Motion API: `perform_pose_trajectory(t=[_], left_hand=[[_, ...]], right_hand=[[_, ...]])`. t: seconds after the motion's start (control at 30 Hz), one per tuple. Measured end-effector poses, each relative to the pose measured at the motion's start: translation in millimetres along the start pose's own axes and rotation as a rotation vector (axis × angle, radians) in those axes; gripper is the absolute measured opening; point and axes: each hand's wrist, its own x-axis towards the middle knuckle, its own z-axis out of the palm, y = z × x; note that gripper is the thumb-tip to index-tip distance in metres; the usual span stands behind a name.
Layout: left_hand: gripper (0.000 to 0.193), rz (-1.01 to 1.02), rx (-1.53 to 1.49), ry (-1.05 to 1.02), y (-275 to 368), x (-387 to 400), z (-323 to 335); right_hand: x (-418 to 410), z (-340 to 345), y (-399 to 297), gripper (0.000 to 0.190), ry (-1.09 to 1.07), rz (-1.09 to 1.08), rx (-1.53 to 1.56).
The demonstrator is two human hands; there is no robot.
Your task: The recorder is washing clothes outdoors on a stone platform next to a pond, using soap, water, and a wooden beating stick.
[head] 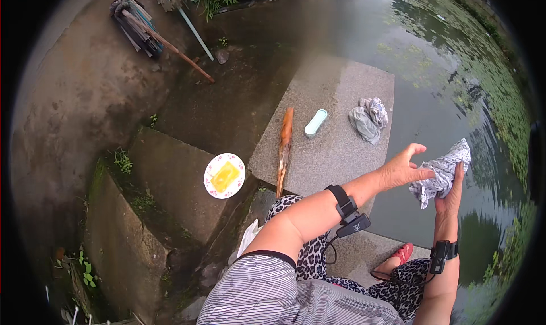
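Note:
Over the pond water, my right hand [450, 192] holds a wrung-up, small-patterned cloth [444, 169] from below. To its left is my left hand [401, 167], fingers spread, its lowest digit reaching the cloth's near side; whether it presses on the cloth I cannot tell. On the stone slab [341, 163] lies another crumpled cloth [370, 119], grey and patterned, near the water's edge. Left of that cloth is a pale green scrubbing brush [316, 123]. A wooden beater [285, 150] lies lengthwise near the slab's left edge.
A flower-rimmed plate [207, 184] with yellow bars [225, 177], apparently soap, rests on a stone step [179, 171]. Two mops, one with a wooden handle [179, 54], lie by the wall [76, 90]. Pond water [420, 124] with floating plants borders the slab's right side.

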Motion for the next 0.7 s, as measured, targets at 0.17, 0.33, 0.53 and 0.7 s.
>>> perform_pose_trajectory(t=[0.17, 0.33, 0.53, 0.7], left_hand=[[0.125, 0.145, 0.228, -0.045, -42.7, 8.8, 40.6], [0.124, 0.077, 0.290, 0.061, -48.5, 3.1, 53.0], [0.117, 0.195, 0.414, 0.266, -60.7, 13.7, 78.3], [0.108, 0.133, 0.426, 0.302, -61.0, 11.4, 74.5]], right_hand=[[4.8, -9.1, 18.8, 0.059, -0.008, 0.057, -0.121], [-5.2, 10.2, 24.8, 0.057, 0.041, 0.079, -0.002], [-5.9, -11.9, 23.4, 0.057, 0.000, 0.079, -0.101], [4.1, -14.3, 32.5, 0.057, -0.036, 0.098, -0.157]])
